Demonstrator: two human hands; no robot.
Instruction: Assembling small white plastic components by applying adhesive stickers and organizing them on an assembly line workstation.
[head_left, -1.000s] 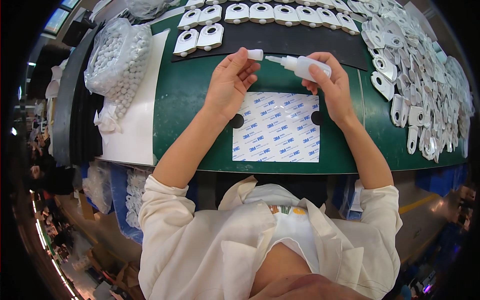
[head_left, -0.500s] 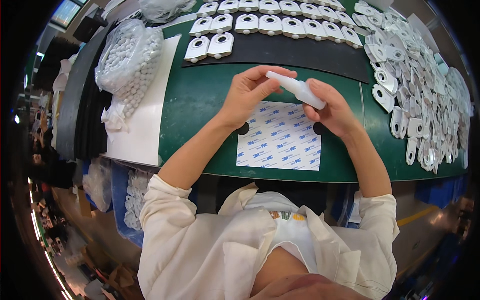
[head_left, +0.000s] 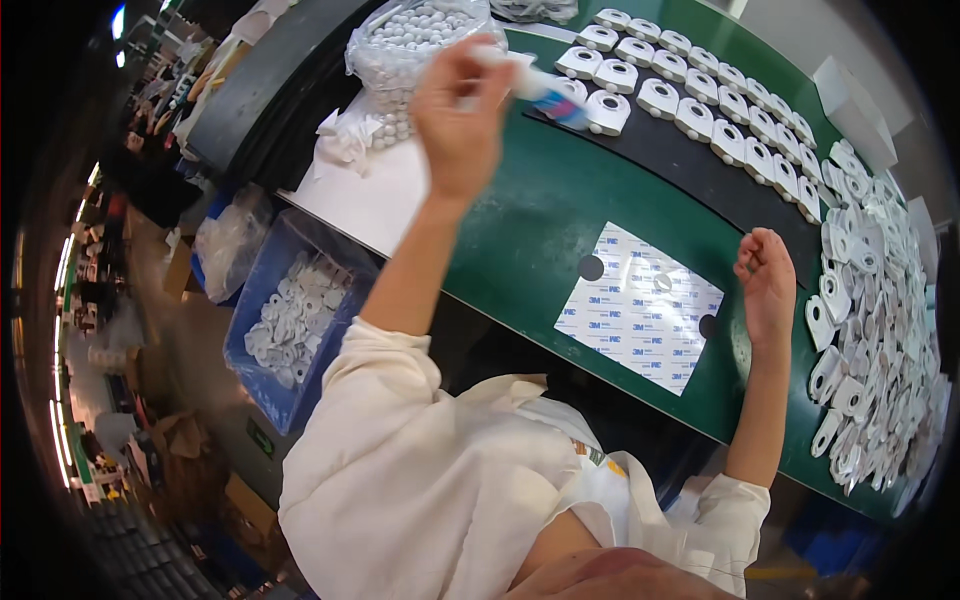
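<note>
My left hand (head_left: 455, 125) is raised near the far left side of the table, its fingers closed around a small white squeeze bottle (head_left: 545, 93) with a blue and pink label. Motion blurs the bottle, which points right toward the nearest white parts. My right hand (head_left: 767, 270) hangs over the table to the right with curled fingers; whether something small is inside cannot be seen. Between the hands lies a white sheet with blue print (head_left: 640, 310), a black disc (head_left: 591, 267) at its left edge and another at its right.
White rounded parts with holes (head_left: 693, 118) stand in rows on a black mat (head_left: 660, 150). A large pile of similar parts (head_left: 870, 330) covers the table's right side. At the left are a bag of white balls (head_left: 415, 35) and a blue bin (head_left: 262, 325) of white pieces below table level.
My view has turned, so the table appears tilted. Both hands were together on the bottle; now my left hand has carried it up and left, while my right hand has come away to the right.
</note>
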